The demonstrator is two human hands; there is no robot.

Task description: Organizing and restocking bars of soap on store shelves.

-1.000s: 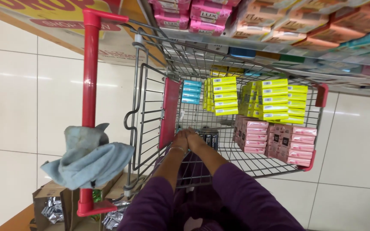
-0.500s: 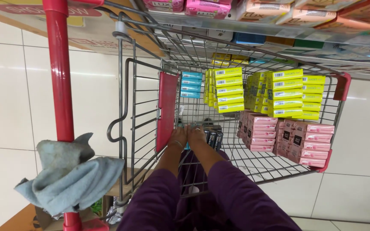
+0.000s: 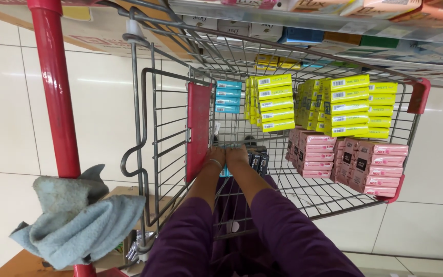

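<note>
Much of both hands is hidden. The left hand (image 3: 214, 154) and the right hand (image 3: 237, 154) are reached side by side into the wire shopping cart (image 3: 144, 133), and only wrists and backs of hands are shown; the fingers are turned away behind the knuckles. Whether they are curled around anything cannot be told, though the tips seem to be lowered onto small boxes on the cart floor. A thin bangle is seen on the left wrist. Both forearms are covered by purple sleeves (image 3: 283, 225), cut off by the bottom edge.

Just right of the right hand, a short row of dark boxes (image 3: 258, 162) is stood on end, partly masked by the wrist. A sliver of a blue box (image 3: 224, 172) is glimpsed between the forearms.

Further in, flat cardboard packs are stacked in neat blocks: blue boxes (image 3: 228, 96) at the left, yellow boxes (image 3: 276, 102) in the middle and right, pink boxes (image 3: 373, 166) at the near right. The cart is made of thin grey metal mesh with a red plastic flap (image 3: 199, 128).

A crumpled, soft blue-grey cloth (image 3: 75, 220) is draped beside a glossy red pole (image 3: 55, 92). The shelf (image 3: 308, 18) overhead is cut off by the top edge.
</note>
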